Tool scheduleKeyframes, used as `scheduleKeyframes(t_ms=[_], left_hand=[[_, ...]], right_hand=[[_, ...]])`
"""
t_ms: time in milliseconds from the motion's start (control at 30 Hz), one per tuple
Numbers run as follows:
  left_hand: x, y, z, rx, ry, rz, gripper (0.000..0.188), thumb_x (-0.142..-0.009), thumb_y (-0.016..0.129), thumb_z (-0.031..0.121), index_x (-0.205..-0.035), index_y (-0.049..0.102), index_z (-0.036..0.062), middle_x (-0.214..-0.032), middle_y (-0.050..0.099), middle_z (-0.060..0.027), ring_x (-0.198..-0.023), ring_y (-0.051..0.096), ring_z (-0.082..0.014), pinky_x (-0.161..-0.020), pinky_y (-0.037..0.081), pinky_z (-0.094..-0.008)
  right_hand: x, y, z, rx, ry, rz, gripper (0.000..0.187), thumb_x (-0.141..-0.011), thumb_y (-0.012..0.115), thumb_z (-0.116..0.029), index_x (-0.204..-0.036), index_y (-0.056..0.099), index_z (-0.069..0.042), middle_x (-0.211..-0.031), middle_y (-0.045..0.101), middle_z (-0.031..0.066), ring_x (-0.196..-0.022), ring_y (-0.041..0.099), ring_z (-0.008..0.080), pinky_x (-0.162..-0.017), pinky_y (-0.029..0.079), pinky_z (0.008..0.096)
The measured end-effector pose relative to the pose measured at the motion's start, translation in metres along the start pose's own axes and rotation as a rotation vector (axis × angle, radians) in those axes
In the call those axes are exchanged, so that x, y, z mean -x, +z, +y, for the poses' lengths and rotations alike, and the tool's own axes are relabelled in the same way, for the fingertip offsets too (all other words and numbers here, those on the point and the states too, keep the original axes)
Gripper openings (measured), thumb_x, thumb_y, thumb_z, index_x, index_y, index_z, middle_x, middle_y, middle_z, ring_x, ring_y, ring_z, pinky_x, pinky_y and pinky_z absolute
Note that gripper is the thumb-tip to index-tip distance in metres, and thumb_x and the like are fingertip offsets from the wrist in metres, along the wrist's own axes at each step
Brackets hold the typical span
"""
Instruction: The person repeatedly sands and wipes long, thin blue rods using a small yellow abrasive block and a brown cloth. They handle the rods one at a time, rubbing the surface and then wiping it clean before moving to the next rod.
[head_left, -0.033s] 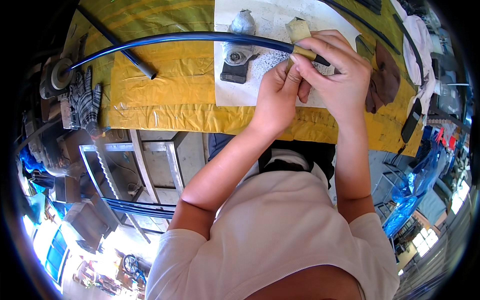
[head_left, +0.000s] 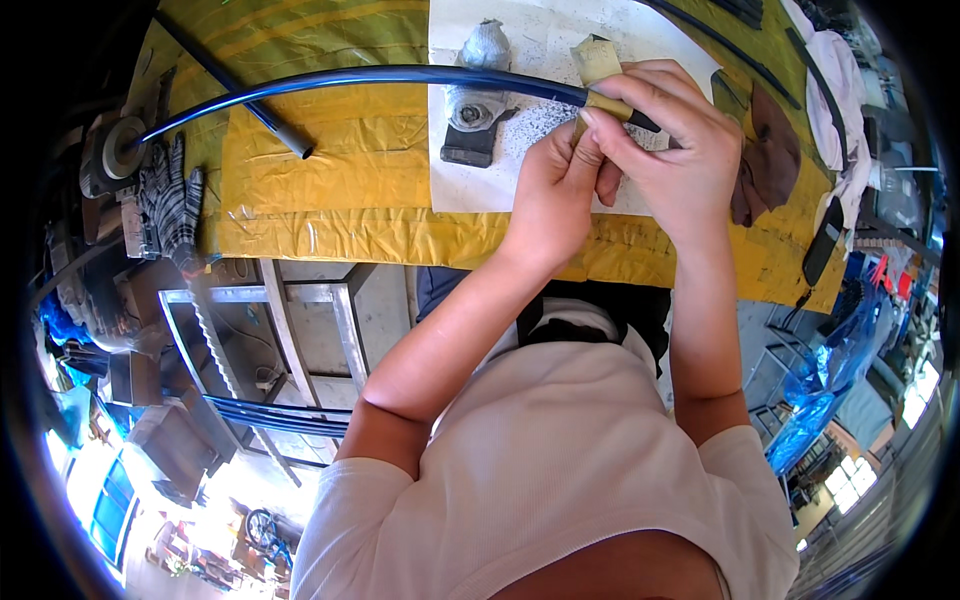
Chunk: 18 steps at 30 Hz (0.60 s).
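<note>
A long, glossy dark-blue rod (head_left: 400,76) arches across the table from the far left, its right end dark and blunt. Close to that end a tan strip (head_left: 606,104), possibly sandpaper or tape, is wrapped around it. My right hand (head_left: 690,140) closes on the wrapped part of the rod, thumb below and fingers over the top. My left hand (head_left: 558,185) is just under the rod, thumb and fingers pinched at the lower edge of the strip. Both hands nearly touch. What lies inside the left pinch is mostly hidden.
White paper (head_left: 470,190) strewn with dark specks covers part of the yellow-wrapped table (head_left: 330,190). On it are a plastic-wrapped clamp-like object (head_left: 470,110) and a folded tan piece (head_left: 597,62). A dark tube (head_left: 285,135) crosses under the rod. A checked glove (head_left: 172,200) hangs left; brown cloth (head_left: 772,150) lies right.
</note>
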<state>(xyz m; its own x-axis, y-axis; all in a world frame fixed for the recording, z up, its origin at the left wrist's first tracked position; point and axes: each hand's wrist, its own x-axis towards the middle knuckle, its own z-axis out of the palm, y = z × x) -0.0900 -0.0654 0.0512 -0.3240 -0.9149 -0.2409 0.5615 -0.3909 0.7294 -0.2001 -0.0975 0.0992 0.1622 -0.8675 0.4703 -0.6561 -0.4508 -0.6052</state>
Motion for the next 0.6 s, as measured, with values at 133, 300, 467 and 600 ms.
scheduleKeyframes(t_ms=[133, 300, 467, 600], left_hand=[[0.000, 0.001, -0.001, 0.016, 0.010, -0.005, 0.027, -0.097, 0.043, 0.027, -0.085, 0.052, 0.0042, -0.065, 0.044, 0.0015, -0.059, 0.041, -0.0083, -0.057, 0.036, -0.0223], [0.000, 0.003, -0.003, 0.031, 0.021, -0.017, 0.027, -0.097, 0.043, 0.027, -0.083, 0.051, 0.0048, -0.065, 0.043, 0.0015, -0.060, 0.040, -0.0083, -0.057, 0.036, -0.0227], [-0.002, 0.012, -0.004, 0.023, 0.024, 0.022, 0.031, -0.099, 0.038, 0.025, -0.078, 0.049, 0.0047, -0.060, 0.043, 0.0015, -0.055, 0.038, -0.0069, -0.052, 0.034, -0.0209], [-0.002, 0.018, -0.009, 0.021, 0.006, 0.036, 0.030, -0.098, 0.039, 0.024, -0.078, 0.049, 0.0053, -0.060, 0.044, 0.0014, -0.054, 0.038, -0.0066, -0.052, 0.034, -0.0207]], right_hand=[[0.000, 0.000, 0.000, -0.011, 0.002, 0.006, 0.022, -0.061, 0.075, -0.002, -0.082, 0.066, -0.002, -0.078, 0.062, 0.0071, -0.070, 0.061, 0.0191, -0.061, 0.049, 0.0263], [0.000, -0.002, 0.004, -0.017, -0.034, 0.011, 0.023, -0.061, 0.075, -0.002, -0.082, 0.066, -0.002, -0.078, 0.062, 0.0068, -0.069, 0.061, 0.0185, -0.060, 0.049, 0.0257], [0.000, -0.005, 0.007, -0.025, -0.039, 0.009, 0.023, -0.061, 0.075, -0.001, -0.082, 0.067, -0.002, -0.079, 0.063, 0.0064, -0.070, 0.061, 0.0184, -0.061, 0.049, 0.0255], [0.003, -0.012, 0.012, -0.042, -0.044, 0.000, 0.023, -0.060, 0.075, -0.001, -0.082, 0.067, -0.003, -0.079, 0.063, 0.0062, -0.070, 0.061, 0.0183, -0.063, 0.049, 0.0252]])
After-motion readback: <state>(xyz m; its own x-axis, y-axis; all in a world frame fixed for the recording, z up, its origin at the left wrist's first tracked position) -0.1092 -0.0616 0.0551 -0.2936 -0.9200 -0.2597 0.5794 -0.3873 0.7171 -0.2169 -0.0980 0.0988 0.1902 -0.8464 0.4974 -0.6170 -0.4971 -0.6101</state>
